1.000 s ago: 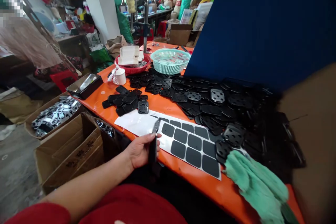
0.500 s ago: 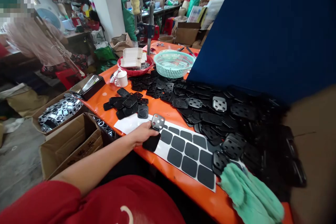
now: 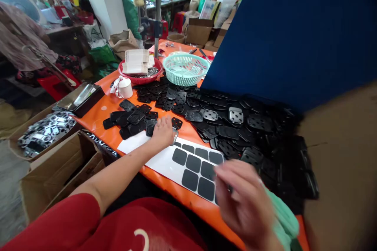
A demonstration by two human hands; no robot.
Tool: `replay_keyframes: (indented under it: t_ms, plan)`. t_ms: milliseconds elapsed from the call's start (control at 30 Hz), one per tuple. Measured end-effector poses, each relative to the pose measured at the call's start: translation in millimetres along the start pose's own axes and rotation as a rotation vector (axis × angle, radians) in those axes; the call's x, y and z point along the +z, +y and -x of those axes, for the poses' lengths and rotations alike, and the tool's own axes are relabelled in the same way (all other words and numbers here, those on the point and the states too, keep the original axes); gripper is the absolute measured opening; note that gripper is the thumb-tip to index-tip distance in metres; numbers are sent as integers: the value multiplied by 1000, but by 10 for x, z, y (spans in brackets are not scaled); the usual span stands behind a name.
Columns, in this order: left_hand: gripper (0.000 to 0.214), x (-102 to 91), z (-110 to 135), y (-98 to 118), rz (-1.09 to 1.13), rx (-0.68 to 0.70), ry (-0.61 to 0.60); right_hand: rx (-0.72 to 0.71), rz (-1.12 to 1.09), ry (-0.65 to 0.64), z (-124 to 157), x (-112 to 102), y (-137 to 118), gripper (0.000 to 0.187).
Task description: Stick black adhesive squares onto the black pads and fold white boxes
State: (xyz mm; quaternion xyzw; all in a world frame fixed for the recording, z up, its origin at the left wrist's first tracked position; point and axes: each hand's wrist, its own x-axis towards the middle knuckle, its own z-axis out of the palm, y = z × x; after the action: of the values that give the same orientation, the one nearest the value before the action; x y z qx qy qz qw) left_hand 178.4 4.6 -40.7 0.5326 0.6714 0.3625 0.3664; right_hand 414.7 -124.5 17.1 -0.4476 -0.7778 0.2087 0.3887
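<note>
Palm down, my left hand point(image 3: 164, 131) has its fingers curved over a small metal plate point(image 3: 176, 136), whose edge shows beside the palm. Just beyond lies a black plate with holes point(image 3: 177, 123). Under the forearm is a white sheet point(image 3: 165, 166) bearing rows of dark rounded-square pads point(image 3: 190, 179). Blurred by motion, my right hand point(image 3: 247, 200) is raised over the sheet's right end with fingers curled toward the thumb; what they hold, if anything, I cannot make out. A green cloth point(image 3: 284, 215) lies partly behind the right wrist.
Black plates point(image 3: 235, 131) cover the right of the orange table, with a smaller pile point(image 3: 134, 119) at left. Behind are a white lidded cup point(image 3: 122, 87), red basket point(image 3: 141, 78) and mint basket point(image 3: 185, 70). A blue panel point(image 3: 279, 35) rises right. Open cartons point(image 3: 59, 176) stand left.
My left hand has moved from the sheet's front edge toward the small pile and turned palm down. The dark pad beneath it is out of sight. My right hand has come into view over the sheet.
</note>
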Motion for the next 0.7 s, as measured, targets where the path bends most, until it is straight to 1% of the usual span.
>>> replay_keyframes:
  t_ms: [33,67,100,133,167,200,233,267,300,367,433,500,567,633,700]
  plan:
    - [61,-26,102,-28,-53,72,-20,-25,15,-6,-62,208,138,31]
    - [58,-62,218,-74,-118,165,-70,-49,50,-13,-88,410,278,35]
    - [56,-107,344,-140,-191,274,-155,-81,96,-24,-74,591,406,40]
    - [60,-160,477,-220,-251,375,-263,-97,179,-40,-24,738,514,46]
    - [68,-218,610,-311,-297,457,-380,-108,243,-77,54,842,593,49]
    - [75,-278,739,-406,-324,509,-482,-140,298,-123,146,904,641,51]
    - [79,-336,858,-498,-339,538,-549,-173,329,-172,237,926,660,50]
    - [77,-390,963,-581,-353,551,-589,-208,336,-219,317,917,653,47]
    - [73,-435,1050,-650,-365,558,-614,-242,326,-255,376,889,627,43]
    - [59,-495,1171,-739,-369,566,-636,-282,280,-282,415,820,541,37]
    - [48,-517,1231,-769,-326,565,-647,-305,241,-298,362,790,450,38]
    - [38,-522,1258,-763,-241,542,-642,-358,191,-354,267,812,391,42]
    - [31,-540,1274,-735,-138,496,-634,-407,138,-397,174,851,384,41]
    - [27,-585,1292,-690,-40,444,-633,-359,150,-337,105,864,419,34]
    - [26,-640,1318,-627,34,401,-630,-232,192,-233,56,847,461,27]
